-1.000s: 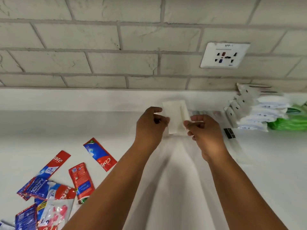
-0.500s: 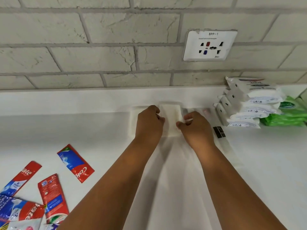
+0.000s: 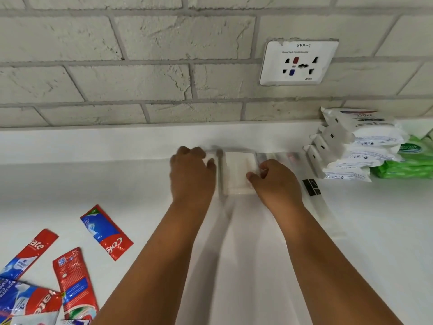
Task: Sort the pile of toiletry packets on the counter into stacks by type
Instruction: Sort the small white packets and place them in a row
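Observation:
A flat white packet [image 3: 236, 170] lies on the white counter [image 3: 375, 254] against the back ledge. My right hand [image 3: 276, 181] pinches its right edge between thumb and fingertips. My left hand [image 3: 191, 174] is just left of it, fingers curled over another white packet [image 3: 208, 158] that is blurred and mostly hidden. Red and blue toothpaste sachets lie loose at the lower left: one alone [image 3: 105, 231], the others overlapping in a pile [image 3: 72, 285].
A stack of white wipe packs [image 3: 356, 146] stands at the back right, with green packs [image 3: 407, 165] beside it. Long clear packets with a black label [image 3: 321, 207] lie right of my right hand. A wall socket [image 3: 298, 62] sits above on the brick wall.
Both hands lowered the white packet from the air onto the counter by the back ledge. My left hand then shifted left, off it, onto a neighbouring white packet.

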A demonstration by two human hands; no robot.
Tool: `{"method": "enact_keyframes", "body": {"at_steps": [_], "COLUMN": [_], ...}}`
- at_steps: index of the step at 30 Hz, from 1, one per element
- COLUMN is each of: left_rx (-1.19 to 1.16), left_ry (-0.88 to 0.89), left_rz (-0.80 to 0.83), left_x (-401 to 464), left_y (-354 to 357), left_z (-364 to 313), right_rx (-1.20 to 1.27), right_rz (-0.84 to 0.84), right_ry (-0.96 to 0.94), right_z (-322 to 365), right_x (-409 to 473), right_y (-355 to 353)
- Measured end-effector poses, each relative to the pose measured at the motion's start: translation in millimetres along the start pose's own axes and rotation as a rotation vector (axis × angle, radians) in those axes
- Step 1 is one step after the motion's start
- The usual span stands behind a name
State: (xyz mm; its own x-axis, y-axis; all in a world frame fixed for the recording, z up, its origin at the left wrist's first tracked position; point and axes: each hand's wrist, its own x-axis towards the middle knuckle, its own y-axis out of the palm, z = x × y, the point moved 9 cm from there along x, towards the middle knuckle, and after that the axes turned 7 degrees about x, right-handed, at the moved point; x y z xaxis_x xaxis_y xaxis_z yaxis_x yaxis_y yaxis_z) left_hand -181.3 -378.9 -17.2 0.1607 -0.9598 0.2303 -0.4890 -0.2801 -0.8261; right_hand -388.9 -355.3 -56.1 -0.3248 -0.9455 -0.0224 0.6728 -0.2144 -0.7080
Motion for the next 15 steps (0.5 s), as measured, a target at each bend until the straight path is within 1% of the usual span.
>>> {"method": "enact_keyframes", "body": {"at_steps": [1,2,4,5,6,8,11,15], "left_rx": [0.026,0.041,0.065,0.069,0.059,0.007,-0.064,-0.087], "left_ry": [-0.039,-0.093,-0.205,-0.232,-0.238,-0.240,-0.250,-0.251], "left_rz": [-0.027,-0.016,0.090,0.147,0.186,0.216,0.206,0.169], "left_x": [-1,-2,-5,-7,-8,-9,-10,-10], "left_y": [-7,-10,-3,3,9,16,19,16], "left_z": [11,23,45,52,57,59,58,59], "right_rx": [-0.006,-0.010,-0.012,-0.011,-0.010,-0.011,0.001,0.010], "right_rz": [0.003,0.006,0.014,0.017,0.018,0.020,0.026,0.025], "right_ry": [0.001,0.001,0.005,0.006,0.004,-0.004,-0.010,-0.011], "right_z": [0,1,2,2,3,6,9,10], "right_x": [0,0,0,-1,-1,-2,-3,-2], "right_y": [0,1,3,4,5,7,11,12]}}
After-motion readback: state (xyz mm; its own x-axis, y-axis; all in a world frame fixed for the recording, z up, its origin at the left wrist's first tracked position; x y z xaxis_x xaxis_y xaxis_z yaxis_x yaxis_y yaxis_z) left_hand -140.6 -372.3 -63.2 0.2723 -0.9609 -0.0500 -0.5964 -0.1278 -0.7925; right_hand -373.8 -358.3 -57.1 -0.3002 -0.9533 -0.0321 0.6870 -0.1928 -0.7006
